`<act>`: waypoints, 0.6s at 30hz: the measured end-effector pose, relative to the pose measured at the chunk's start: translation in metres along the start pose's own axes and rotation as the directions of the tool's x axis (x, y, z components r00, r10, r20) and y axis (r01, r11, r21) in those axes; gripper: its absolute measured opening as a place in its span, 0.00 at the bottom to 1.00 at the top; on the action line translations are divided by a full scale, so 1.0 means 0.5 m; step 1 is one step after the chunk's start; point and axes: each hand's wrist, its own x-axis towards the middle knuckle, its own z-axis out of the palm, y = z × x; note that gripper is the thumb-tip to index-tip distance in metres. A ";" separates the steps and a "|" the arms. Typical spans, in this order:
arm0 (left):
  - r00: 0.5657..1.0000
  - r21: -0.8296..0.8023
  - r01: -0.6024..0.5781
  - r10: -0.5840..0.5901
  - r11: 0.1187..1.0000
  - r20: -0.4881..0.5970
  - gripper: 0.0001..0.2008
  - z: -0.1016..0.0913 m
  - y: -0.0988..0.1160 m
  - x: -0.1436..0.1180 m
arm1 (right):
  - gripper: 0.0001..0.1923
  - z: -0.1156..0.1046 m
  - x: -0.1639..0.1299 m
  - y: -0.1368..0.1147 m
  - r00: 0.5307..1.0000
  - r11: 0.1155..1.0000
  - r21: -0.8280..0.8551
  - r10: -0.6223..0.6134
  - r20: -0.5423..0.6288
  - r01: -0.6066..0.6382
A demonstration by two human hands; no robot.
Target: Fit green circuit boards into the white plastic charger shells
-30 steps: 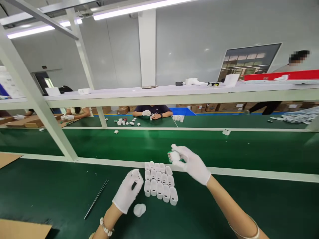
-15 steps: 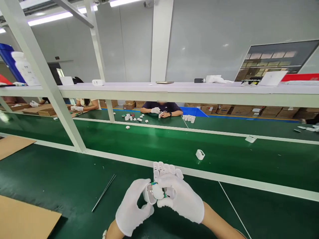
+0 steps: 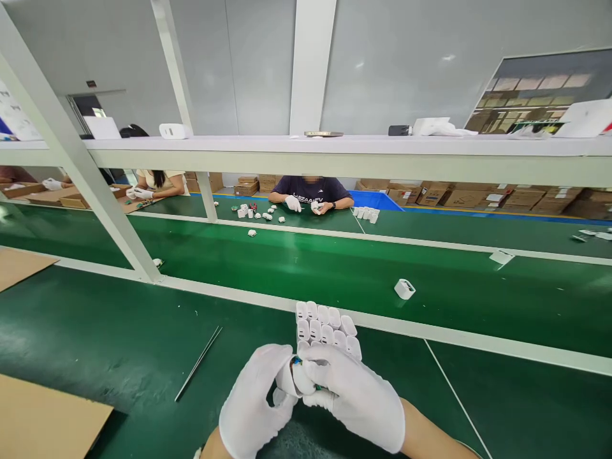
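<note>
Both my hands wear white gloves and meet low in the middle of the view. My left hand [image 3: 255, 408] grips a small white plastic casing [image 3: 285, 377]. My right hand [image 3: 356, 398] presses a white part with a green circuit board [image 3: 304, 376] against that casing. Just beyond my fingers stands a block of several upright white casings [image 3: 325, 325] on the green mat [image 3: 119, 344]. A single white casing [image 3: 404, 289] lies on the conveyor belt [image 3: 335, 268] to the right.
A thin metal rod [image 3: 198, 363] lies on the mat at left. Cardboard sheets [image 3: 43, 424] sit at the lower left. White frame posts [image 3: 90, 185] and a shelf [image 3: 335, 153] cross the view. Across the belt, other people in gloves handle white parts [image 3: 261, 213].
My right hand came back from the belt with the white part and met my left hand. The loose casing rides further right on the belt. My view has tilted slightly down.
</note>
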 end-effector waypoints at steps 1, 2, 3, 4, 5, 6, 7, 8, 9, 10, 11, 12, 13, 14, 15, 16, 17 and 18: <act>1.000 -0.001 -0.002 0.002 1.000 -0.001 0.25 0.000 0.001 0.001 | 0.03 0.002 -0.002 -0.001 1.000 1.000 -0.006 0.002 -0.017 -0.002; 1.000 -0.002 -0.002 0.002 1.000 -0.002 0.25 -0.001 0.001 0.002 | 0.02 0.003 -0.005 -0.002 0.999 1.000 -0.014 -0.003 -0.036 0.002; 1.000 -0.004 -0.003 0.003 1.000 -0.003 0.25 -0.001 0.002 0.003 | 0.01 0.004 -0.007 -0.003 0.999 1.000 -0.018 -0.011 -0.052 0.010; 1.000 -0.007 -0.005 0.005 1.000 -0.003 0.25 -0.002 0.003 0.004 | 0.02 0.004 -0.009 -0.004 0.998 1.000 -0.025 -0.016 -0.063 0.014; 1.000 -0.012 -0.010 0.010 1.000 -0.001 0.25 -0.003 0.004 0.005 | 0.02 0.004 -0.010 -0.006 0.998 0.999 -0.034 -0.016 -0.067 0.013; 1.000 -0.017 -0.010 0.010 1.000 -0.002 0.25 -0.003 0.005 0.007 | 0.02 0.002 -0.010 -0.007 0.998 0.999 -0.043 -0.012 -0.063 0.009; 1.000 -0.022 -0.011 0.011 1.000 -0.003 0.24 -0.003 0.007 0.008 | 0.02 0.000 -0.008 -0.008 0.999 0.999 -0.051 -0.003 -0.048 0.001; 1.000 -0.027 -0.015 0.015 1.000 -0.007 0.24 -0.004 0.008 0.008 | 0.03 -0.002 -0.005 -0.010 1.000 0.998 -0.054 0.006 -0.023 -0.008; 1.000 -0.033 -0.024 0.023 0.999 -0.009 0.24 -0.004 0.009 0.009 | 0.04 -0.005 -0.001 -0.012 1.000 0.998 -0.058 0.006 0.011 -0.005; 1.000 -0.040 -0.030 0.030 0.999 -0.010 0.24 -0.004 0.010 0.010 | 0.05 -0.009 0.003 -0.014 0.999 0.998 -0.061 -0.006 0.048 0.009; 0.999 -0.049 -0.037 0.036 0.998 -0.008 0.24 -0.004 0.011 0.011 | 0.07 -0.014 0.008 -0.017 0.997 0.998 -0.062 -0.021 0.076 0.026; 0.999 -0.057 -0.040 0.039 0.998 -0.010 0.24 -0.004 0.012 0.012 | 0.09 -0.018 0.012 -0.020 0.996 0.997 -0.068 -0.035 0.088 0.041; 0.999 -0.064 -0.037 0.036 0.997 -0.017 0.23 -0.005 0.012 0.013 | 0.11 -0.023 0.016 -0.024 0.996 0.995 -0.083 -0.044 0.078 0.050; 0.999 -0.069 -0.026 0.024 0.997 -0.027 0.23 -0.006 0.013 0.013 | 0.12 -0.028 0.018 -0.027 0.997 0.993 -0.106 -0.054 0.051 0.059; 0.999 -0.072 -0.013 0.010 0.997 -0.039 0.23 -0.007 0.013 0.014 | 0.12 -0.032 0.020 -0.031 0.998 0.989 -0.132 -0.064 0.020 0.066; 0.999 -0.077 -0.001 -0.003 0.997 -0.051 0.23 -0.008 0.013 0.014 | 0.10 -0.035 0.021 -0.035 0.997 0.985 -0.152 -0.076 -0.001 0.075; 0.998 -0.088 0.009 -0.014 0.996 -0.059 0.23 -0.009 0.014 0.015 | 0.09 -0.037 0.022 -0.038 0.996 0.983 -0.166 -0.087 -0.011 0.084; 0.998 -0.104 0.024 -0.031 0.994 -0.062 0.23 -0.009 0.014 0.014 | 0.07 -0.038 0.022 -0.041 0.996 0.982 -0.169 -0.091 -0.008 0.088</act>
